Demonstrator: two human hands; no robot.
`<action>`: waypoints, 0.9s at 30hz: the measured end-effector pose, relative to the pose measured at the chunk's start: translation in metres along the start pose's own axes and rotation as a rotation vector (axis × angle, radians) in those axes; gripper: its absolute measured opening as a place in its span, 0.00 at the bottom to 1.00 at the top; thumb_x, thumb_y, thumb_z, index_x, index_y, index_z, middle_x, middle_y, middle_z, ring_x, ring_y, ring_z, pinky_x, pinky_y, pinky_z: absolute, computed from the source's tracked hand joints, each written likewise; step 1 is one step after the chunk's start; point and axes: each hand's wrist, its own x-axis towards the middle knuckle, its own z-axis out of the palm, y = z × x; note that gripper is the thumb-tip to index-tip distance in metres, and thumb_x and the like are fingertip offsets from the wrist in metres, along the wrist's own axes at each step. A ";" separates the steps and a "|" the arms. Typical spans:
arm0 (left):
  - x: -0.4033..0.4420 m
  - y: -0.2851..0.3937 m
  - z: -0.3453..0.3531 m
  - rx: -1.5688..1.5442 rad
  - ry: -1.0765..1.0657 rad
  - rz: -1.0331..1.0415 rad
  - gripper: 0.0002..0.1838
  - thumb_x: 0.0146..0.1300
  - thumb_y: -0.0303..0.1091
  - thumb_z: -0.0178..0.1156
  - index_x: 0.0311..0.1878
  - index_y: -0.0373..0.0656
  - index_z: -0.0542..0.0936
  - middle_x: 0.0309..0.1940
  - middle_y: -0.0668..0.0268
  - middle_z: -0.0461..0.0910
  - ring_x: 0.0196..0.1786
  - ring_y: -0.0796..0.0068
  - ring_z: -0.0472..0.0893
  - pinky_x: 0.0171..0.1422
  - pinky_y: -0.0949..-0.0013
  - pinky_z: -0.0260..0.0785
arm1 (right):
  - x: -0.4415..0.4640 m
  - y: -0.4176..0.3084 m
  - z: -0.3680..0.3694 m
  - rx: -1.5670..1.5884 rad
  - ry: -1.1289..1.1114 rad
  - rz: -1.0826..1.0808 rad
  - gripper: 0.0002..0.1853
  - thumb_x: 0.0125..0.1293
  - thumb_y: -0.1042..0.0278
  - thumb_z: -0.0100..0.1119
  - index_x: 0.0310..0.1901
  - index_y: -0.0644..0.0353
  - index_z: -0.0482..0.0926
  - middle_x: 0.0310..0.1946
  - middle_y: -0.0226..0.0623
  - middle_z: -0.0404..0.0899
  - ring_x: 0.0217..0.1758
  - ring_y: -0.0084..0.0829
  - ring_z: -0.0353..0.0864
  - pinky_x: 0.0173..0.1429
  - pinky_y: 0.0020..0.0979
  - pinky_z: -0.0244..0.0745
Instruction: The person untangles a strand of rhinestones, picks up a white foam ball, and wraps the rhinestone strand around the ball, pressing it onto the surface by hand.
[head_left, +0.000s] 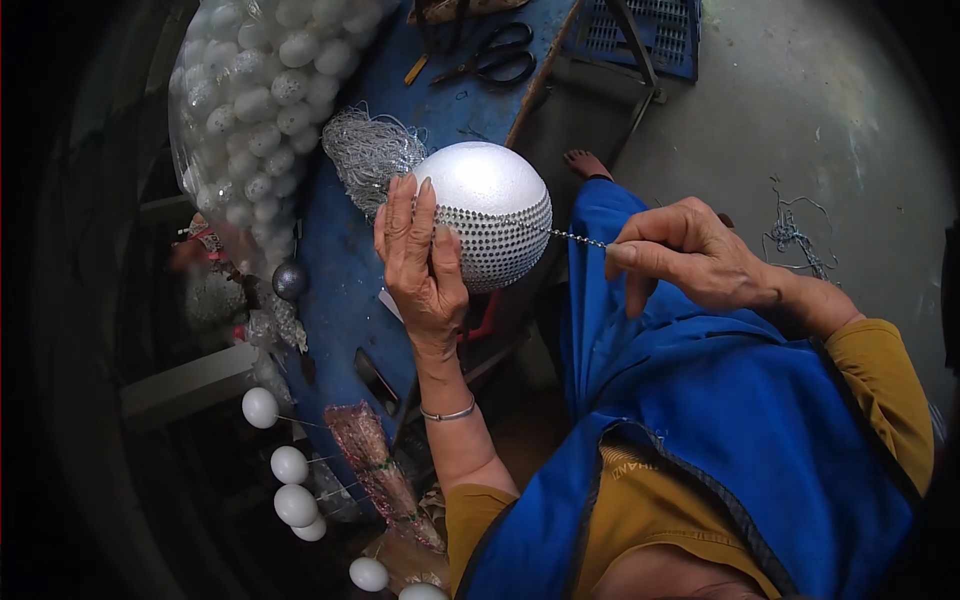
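Observation:
A large white foam ball [484, 175] has its lower part wrapped in close rows of silvery beads, while its top is bare. My left hand [418, 255], with a bracelet at the wrist, grips the ball's left side, fingers laid along the surface. From the ball's right edge a short bead chain [578, 238] runs taut to my right hand [690, 255]. The right thumb and forefinger pinch the chain's end. Just behind the ball, a tangled heap of silvery bead chain [370, 150] lies on the blue table [335, 300].
Black scissors [490, 62] lie at the table's far end. A clear bag of white balls [265, 110] stands at the left, near a small grey ball [290, 281]. White balls on sticks [290, 465] jut out at lower left. A blue crate [650, 35] stands on the floor.

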 end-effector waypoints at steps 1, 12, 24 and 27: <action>0.000 -0.001 0.000 -0.017 -0.005 0.003 0.23 0.65 0.39 0.51 0.60 0.39 0.73 0.60 0.53 0.72 0.66 0.53 0.67 0.72 0.53 0.48 | 0.002 0.003 -0.001 0.005 0.016 0.003 0.16 0.69 0.60 0.52 0.37 0.68 0.79 0.27 0.38 0.81 0.28 0.26 0.83 0.36 0.26 0.78; 0.002 -0.010 -0.008 0.050 -0.036 -0.005 0.30 0.64 0.51 0.53 0.61 0.39 0.72 0.64 0.51 0.65 0.67 0.55 0.65 0.71 0.54 0.49 | 0.008 -0.003 -0.005 0.004 0.010 -0.015 0.15 0.69 0.60 0.53 0.37 0.68 0.78 0.28 0.37 0.80 0.29 0.27 0.83 0.36 0.26 0.78; 0.006 -0.003 -0.001 0.067 -0.054 -0.020 0.36 0.55 0.55 0.60 0.62 0.40 0.71 0.62 0.51 0.69 0.65 0.53 0.67 0.72 0.48 0.45 | -0.001 -0.009 -0.004 0.008 -0.035 0.031 0.15 0.69 0.62 0.52 0.36 0.68 0.78 0.28 0.37 0.80 0.29 0.26 0.83 0.36 0.25 0.77; 0.009 0.002 -0.003 0.118 -0.095 -0.026 0.35 0.54 0.54 0.62 0.61 0.41 0.73 0.62 0.52 0.69 0.65 0.53 0.67 0.72 0.48 0.45 | 0.000 -0.010 -0.003 0.035 -0.064 0.044 0.16 0.69 0.60 0.52 0.35 0.68 0.78 0.27 0.36 0.80 0.29 0.26 0.83 0.36 0.24 0.77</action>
